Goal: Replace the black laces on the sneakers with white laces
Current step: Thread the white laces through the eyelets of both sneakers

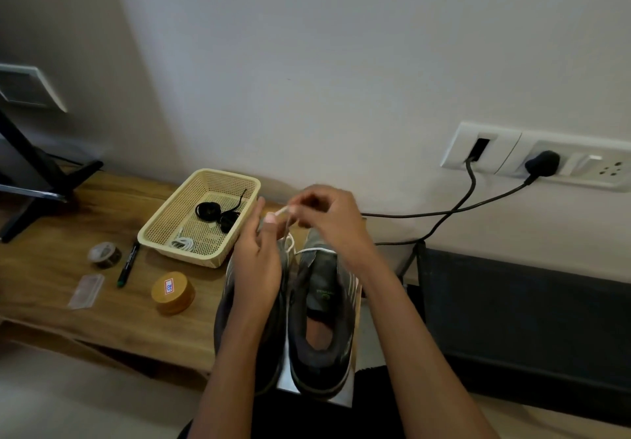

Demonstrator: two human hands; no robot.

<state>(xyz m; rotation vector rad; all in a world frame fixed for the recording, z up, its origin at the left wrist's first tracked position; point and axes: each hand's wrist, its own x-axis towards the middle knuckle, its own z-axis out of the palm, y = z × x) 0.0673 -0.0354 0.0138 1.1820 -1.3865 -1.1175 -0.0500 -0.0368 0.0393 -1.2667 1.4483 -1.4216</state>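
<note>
**Pinching a white lace over the sneaker toes**

Nearest us, 2 grey sneakers sit side by side, heels toward us, on a pale box at the table edge. The L sneaker is mostly under our L hand; the R sneaker is in plain view. L hand fingers lie fairly straight & together, thumb just beside the lace tip; we can't tell if it touches. Our R hand is clamped on the lace, thumb vs. fingertips, above the toes. The lace crosses the R sneaker's front eyelets. Further back, a basket holds coiled black laces & another white lace.
</note>
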